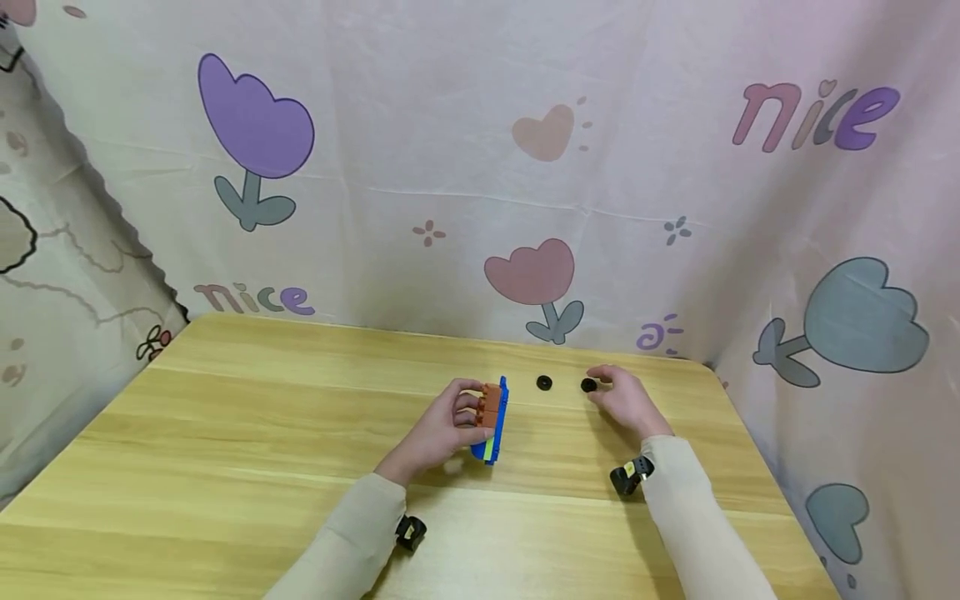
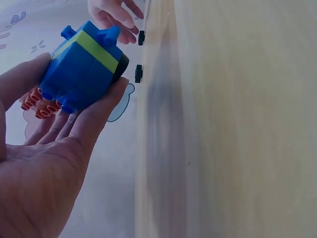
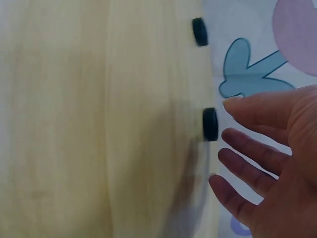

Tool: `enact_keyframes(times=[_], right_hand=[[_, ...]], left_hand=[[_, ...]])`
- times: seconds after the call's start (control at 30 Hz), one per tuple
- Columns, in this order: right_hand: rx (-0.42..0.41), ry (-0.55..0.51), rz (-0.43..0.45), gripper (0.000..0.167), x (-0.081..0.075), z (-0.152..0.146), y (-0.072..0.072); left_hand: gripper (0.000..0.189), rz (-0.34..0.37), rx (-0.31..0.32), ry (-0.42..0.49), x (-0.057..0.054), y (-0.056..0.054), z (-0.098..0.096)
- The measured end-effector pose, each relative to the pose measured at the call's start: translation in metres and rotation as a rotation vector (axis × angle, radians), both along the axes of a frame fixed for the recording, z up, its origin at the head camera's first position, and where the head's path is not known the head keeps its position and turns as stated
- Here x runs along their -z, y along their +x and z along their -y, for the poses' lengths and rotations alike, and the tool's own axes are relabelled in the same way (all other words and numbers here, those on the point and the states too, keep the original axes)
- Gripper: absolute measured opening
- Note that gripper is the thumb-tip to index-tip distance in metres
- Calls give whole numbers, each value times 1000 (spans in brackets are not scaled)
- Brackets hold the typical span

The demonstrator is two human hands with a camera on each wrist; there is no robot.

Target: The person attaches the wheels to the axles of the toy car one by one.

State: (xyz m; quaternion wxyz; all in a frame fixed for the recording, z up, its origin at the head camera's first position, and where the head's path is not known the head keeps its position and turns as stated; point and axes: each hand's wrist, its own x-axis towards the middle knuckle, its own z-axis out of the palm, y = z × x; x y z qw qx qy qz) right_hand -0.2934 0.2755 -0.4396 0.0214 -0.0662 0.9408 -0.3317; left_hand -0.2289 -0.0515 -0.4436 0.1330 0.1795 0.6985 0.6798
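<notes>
While the L hand (image 1: 435,429) pinches a blue-and-orange brick toy (image 1: 501,421), the R hand (image 1: 628,406), fingers spread, flanks a black toy wheel (image 1: 588,385), prob. not touching; best pinch opp. edges.

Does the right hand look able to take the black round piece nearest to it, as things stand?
Probably yes: the right hand is just beside that black round piece, and nothing seems to stand between them. The left hand is off to the side with the brick model.
</notes>
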Motion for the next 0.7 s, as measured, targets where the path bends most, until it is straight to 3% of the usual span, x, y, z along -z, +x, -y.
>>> enact_keyframes(times=[0.3,0.7], right_hand=[[-19,75,-26,42,11,-3,-18],[-6,71,-14,30,14,0,-18]], left_hand=[[61,7,-16,-23,0,-1,-2],[62,6,-18,-29,-1,0,-1]])
